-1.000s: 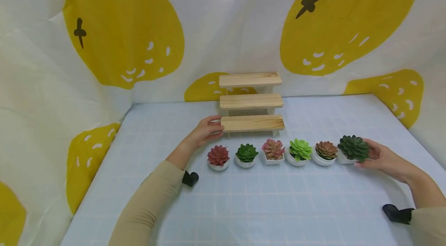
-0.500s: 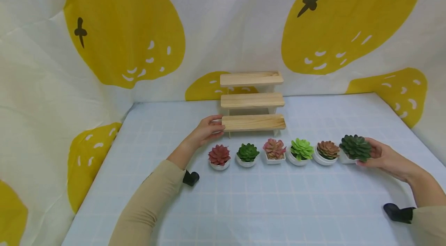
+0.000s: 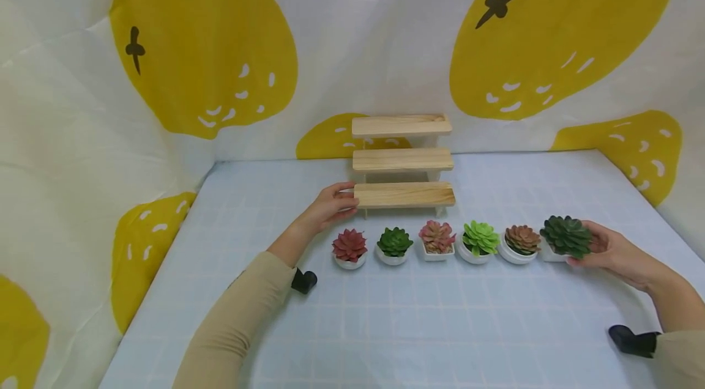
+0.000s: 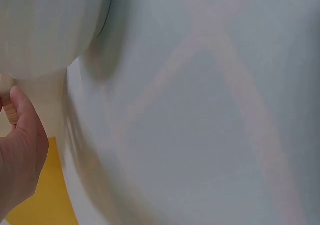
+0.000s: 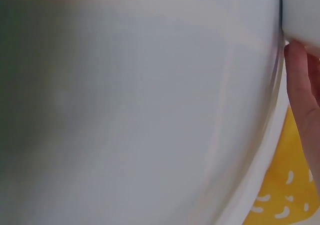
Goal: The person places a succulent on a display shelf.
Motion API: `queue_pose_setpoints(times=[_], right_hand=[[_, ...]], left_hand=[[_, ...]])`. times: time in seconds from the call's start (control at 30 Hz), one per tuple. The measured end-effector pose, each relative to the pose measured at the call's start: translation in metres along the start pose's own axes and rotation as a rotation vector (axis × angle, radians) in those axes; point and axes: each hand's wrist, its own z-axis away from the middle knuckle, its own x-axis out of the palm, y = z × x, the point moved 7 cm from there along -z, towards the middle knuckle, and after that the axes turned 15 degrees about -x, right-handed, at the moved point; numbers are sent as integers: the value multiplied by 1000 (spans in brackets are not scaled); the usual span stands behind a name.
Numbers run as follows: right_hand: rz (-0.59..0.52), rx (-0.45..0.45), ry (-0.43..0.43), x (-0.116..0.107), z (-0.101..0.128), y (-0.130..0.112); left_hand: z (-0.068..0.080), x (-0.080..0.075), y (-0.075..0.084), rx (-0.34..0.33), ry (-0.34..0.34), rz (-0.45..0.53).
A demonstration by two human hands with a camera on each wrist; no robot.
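Note:
My left hand (image 3: 330,207) pinches the left end of the lowest board of a three-tier wooden shelf (image 3: 404,194). In the left wrist view, the thumb and fingers (image 4: 27,115) are at the wood's edge (image 4: 10,107). At the right end of a row of potted succulents, my right hand (image 3: 611,254) grips a dark green succulent (image 3: 565,236) in a white pot, thumb in front and fingers behind. The right wrist view catches part of the white pot (image 5: 302,15) with a fingertip against its edge.
Left to right, the row also has a red succulent (image 3: 349,246), a green one (image 3: 394,243), a pink one (image 3: 437,237), a bright green one (image 3: 480,238) and a brown one (image 3: 522,240), all in white pots. A lemon-print cloth (image 3: 374,40) hangs behind the checked tablecloth (image 3: 418,328).
The whole head view has shifted slightly, so everything sits a little further right. Both hands keep the same places on the shelf and the dark green succulent.

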Motion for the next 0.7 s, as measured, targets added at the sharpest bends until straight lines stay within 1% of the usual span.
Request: queue_pose_setpoints(times=[0.1, 0.43, 0.57, 0.7], right_hand=[[-3, -15, 2, 0, 0, -2], [48, 11, 63, -11, -2, -8], [30, 19, 78, -15, -4, -11], [-25, 17, 104, -18, -7, -16]], left_hand=[[-1, 0, 0, -3, 11, 3], [-2, 1, 0, 4, 16, -1], [-1, 0, -1, 3, 20, 0], [0, 0, -1, -2, 23, 1]])
